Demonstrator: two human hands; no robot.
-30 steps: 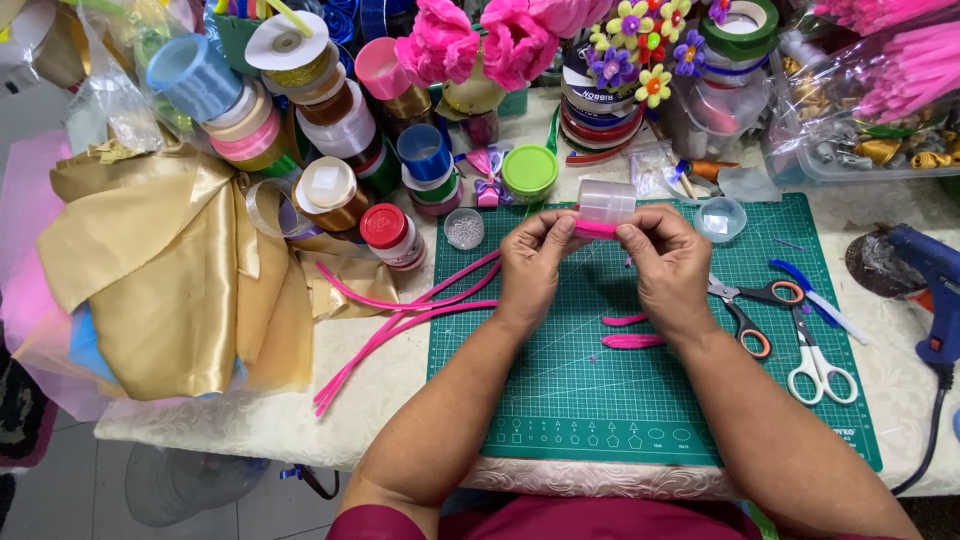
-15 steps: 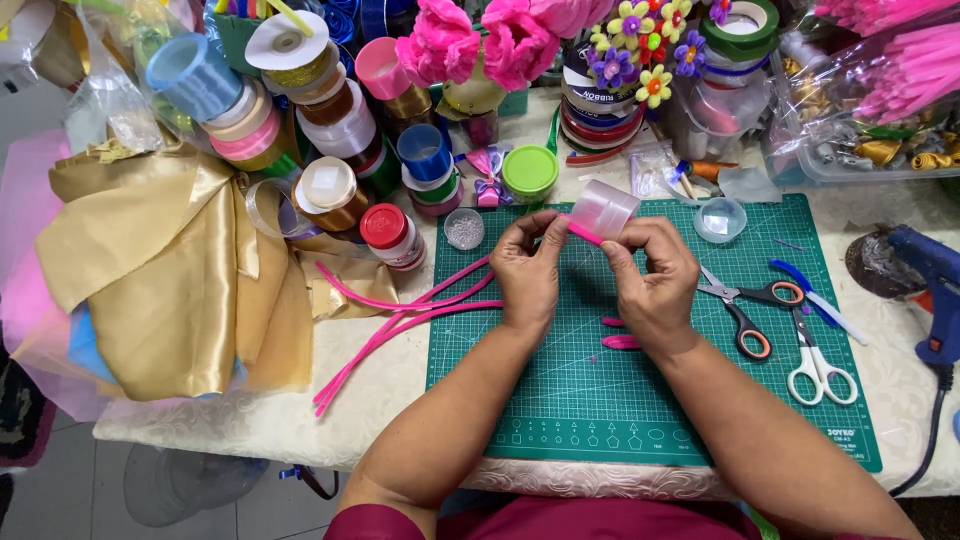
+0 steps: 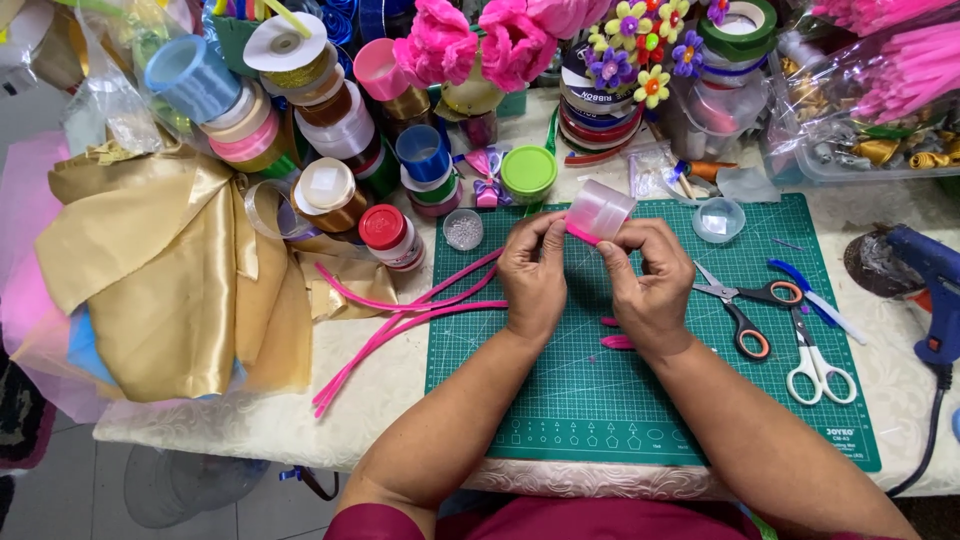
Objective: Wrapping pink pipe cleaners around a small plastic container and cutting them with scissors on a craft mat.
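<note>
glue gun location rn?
In the head view, the blue glue gun lies at the table's far right edge, just off the green cutting mat, right of the white-handled scissors.

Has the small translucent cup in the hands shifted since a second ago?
Barely. The translucent cup, held by the left hand and right hand, sits about where it was relative to the green lid, at the cutting mat top edge.

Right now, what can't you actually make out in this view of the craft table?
- Head view: the pink piece at the fingertips is mostly covered by the left hand and right hand.
- The contents of the small cup are too blurred.
- The glue gun is cut off by the right edge.
- The clear box blurs what it holds.
</note>
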